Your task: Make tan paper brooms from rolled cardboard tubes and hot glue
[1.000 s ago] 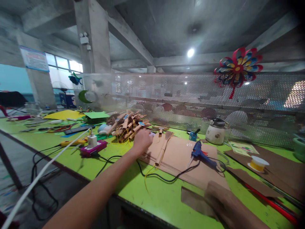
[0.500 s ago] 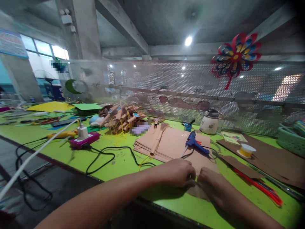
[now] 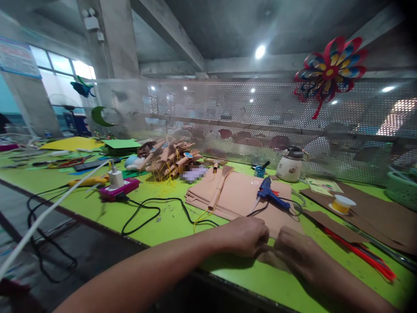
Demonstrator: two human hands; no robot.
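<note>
Close together over the table's front edge, my left hand [image 3: 249,237] and my right hand [image 3: 295,250] are both closed, fingers curled. Between and below them shows a small piece of brown paper [image 3: 273,257], pinched by both; its far parts are hidden behind the fingers. Just beyond lies a stack of brown paper sheets [image 3: 241,191]. On the stack rest a blue glue gun [image 3: 272,195] and a rolled paper bundle [image 3: 217,193] with a fringed end and a yellow string.
A pile of paper rolls [image 3: 169,158] lies at the back. A purple power strip [image 3: 120,189] with cables is at left. To the right are a yellow spool [image 3: 342,204], red-handled tool [image 3: 361,256], brown card [image 3: 387,221] and a white jug [image 3: 289,165]. Perforated mesh [image 3: 211,113] stands behind.
The whole view has shifted slightly, with things appearing a little further right. Both hands stay closed on the brown paper, with a bit more of it showing between them.
</note>
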